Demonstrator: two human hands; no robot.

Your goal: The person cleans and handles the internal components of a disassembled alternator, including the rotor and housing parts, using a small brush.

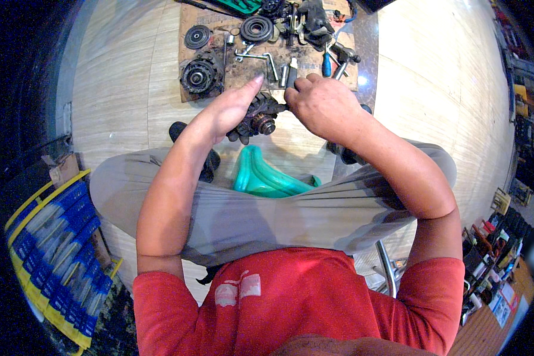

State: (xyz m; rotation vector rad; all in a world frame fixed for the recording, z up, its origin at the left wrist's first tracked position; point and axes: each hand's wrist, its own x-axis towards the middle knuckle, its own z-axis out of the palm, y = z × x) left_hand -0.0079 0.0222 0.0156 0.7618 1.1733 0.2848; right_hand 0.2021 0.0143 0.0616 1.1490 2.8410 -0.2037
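Holding a dark metal part just in front of tool-strewn cardboard, left hand cupped around it, right hand curled at its right side, what that grips unclear

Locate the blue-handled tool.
Head view, upper part, right of centre: the blue-handled tool lies on the cardboard, just left of the hammer and just beyond the person's right hand.
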